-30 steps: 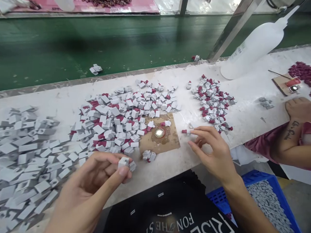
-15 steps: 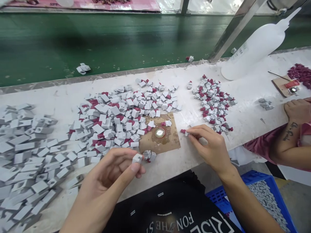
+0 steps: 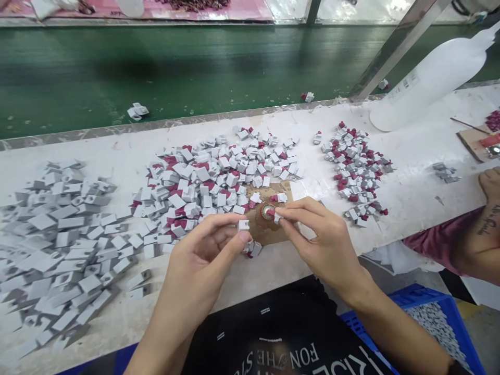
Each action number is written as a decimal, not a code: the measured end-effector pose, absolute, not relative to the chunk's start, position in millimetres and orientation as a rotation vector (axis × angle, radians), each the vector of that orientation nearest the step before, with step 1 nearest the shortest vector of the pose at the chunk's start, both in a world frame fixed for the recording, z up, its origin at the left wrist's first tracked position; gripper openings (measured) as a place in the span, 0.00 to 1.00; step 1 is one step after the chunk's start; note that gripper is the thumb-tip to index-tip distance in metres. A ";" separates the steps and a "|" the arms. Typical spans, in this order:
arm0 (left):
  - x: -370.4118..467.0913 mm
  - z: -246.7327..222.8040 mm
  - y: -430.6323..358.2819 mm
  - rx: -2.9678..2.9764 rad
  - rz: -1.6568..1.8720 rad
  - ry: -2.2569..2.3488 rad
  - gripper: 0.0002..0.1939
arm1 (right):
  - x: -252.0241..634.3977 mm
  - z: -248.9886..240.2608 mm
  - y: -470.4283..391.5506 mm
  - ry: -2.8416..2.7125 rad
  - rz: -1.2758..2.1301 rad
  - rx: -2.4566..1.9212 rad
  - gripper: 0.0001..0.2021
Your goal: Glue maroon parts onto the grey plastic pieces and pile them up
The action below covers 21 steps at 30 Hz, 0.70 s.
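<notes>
A person sits at a white worktop with both bare hands raised close together near its front edge. The left hand pinches a small grey block between thumb and fingertips, closed on it. The right hand holds a small red-tipped piece in its fingertips, closed on it, right above a round shiny dish that sits on a brown cardboard square. The two pieces are near each other but apart. Behind the hands, toward the middle of the worktop, lies a heap of grey and red blocks. A pile of plain grey blocks covers the left end, and a smaller heap of grey and red blocks lies to the right. A white squeeze bottle leans at the back right corner. Beyond the back edge runs a green belt. At the right edge another person's tattooed forearm rests on the worktop. A blue crate stands below the front edge.
</notes>
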<state>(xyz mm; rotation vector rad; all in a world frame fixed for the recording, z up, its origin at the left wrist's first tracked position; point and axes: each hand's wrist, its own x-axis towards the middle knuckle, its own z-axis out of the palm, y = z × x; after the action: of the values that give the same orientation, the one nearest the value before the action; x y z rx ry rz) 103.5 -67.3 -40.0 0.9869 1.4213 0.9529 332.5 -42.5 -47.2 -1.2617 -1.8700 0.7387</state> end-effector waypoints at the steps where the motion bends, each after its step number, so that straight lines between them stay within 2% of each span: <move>1: 104.1 -39.4 -65.9 0.989 0.948 1.425 0.14 | 332.4 -47.4 -42.3 -1.873 0.735 -1.264 0.13; 8: 110.1 -35.2 -57.1 1.001 0.984 1.440 0.15 | 328.9 -40.0 -40.3 -1.803 0.790 -1.309 0.11; 15: 121.4 -36.8 -41.8 0.948 1.010 1.251 0.15 | 332.3 -40.7 -39.6 -1.201 1.271 -1.202 0.07; 21: 128.3 -43.9 -35.0 0.895 0.984 1.118 0.12 | 334.8 -47.0 -38.7 -1.138 1.348 -1.170 0.08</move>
<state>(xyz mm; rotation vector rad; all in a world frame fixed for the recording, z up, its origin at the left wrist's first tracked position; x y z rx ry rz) 128.3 -35.0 -43.9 0.8953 1.1176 0.9843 334.8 -38.7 -47.0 -1.1697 -1.1385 1.3475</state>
